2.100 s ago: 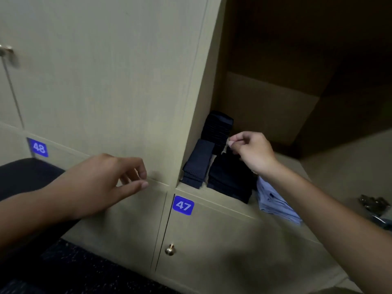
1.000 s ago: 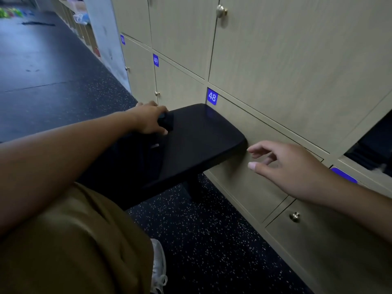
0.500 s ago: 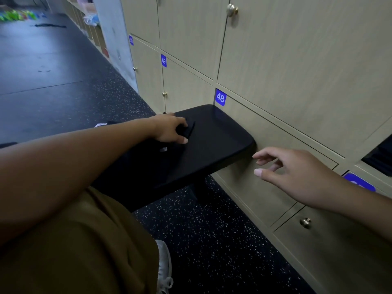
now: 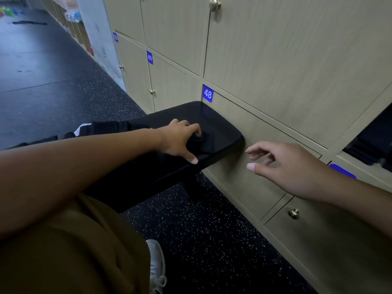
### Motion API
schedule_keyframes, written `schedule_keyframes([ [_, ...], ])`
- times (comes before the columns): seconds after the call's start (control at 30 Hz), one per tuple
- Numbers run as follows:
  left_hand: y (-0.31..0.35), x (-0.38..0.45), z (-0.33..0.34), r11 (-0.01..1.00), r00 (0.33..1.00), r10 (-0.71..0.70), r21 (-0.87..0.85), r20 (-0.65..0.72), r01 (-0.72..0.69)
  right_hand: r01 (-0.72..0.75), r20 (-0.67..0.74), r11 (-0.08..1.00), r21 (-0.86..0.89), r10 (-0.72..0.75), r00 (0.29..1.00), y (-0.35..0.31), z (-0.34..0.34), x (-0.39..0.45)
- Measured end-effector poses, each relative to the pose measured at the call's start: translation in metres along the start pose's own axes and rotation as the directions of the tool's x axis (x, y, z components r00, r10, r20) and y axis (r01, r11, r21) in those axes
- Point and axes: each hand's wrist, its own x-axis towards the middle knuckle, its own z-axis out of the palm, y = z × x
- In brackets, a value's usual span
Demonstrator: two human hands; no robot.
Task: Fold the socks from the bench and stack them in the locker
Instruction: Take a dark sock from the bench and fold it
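The head view looked down first on the person's olive-brown trouser leg [image 4: 63, 247], soft and creased, with a pale laced shoe [image 4: 157, 264] beside it on the dark speckled floor [image 4: 212, 240]. Further out, the left hand [image 4: 180, 141] lay on the black padded bench [image 4: 224, 128], a smooth slab with rounded corners; its fingers were curled down onto a black sock [image 4: 206, 143] bunched near the bench's end, thumb splayed toward the near edge. The right hand [image 4: 284, 164] hovered apart from the bench, in front of a pale wood-grain locker door [image 4: 244, 183], fingers loosely bent, holding nothing. More dark socks [image 4: 110, 126], one with a white patch, lay along the bench behind the left forearm. Beyond stood flat matte doors with round brass knobs [image 4: 293, 213] and a square blue "48" label [image 4: 207, 94]. At the right edge, an open locker [image 4: 360, 132] showed dark folded fabric [image 4: 369, 149].
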Motion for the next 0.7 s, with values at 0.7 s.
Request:
schedule_keyframes([
  [0.7, 0.027, 0.004, -0.010, 0.885, 0.998, -0.045, -0.466, -0.034, 0.024, -0.123, 0.029, 0.991, 0.049, 0.122, 0.992, 0.012, -0.011, -0.011],
])
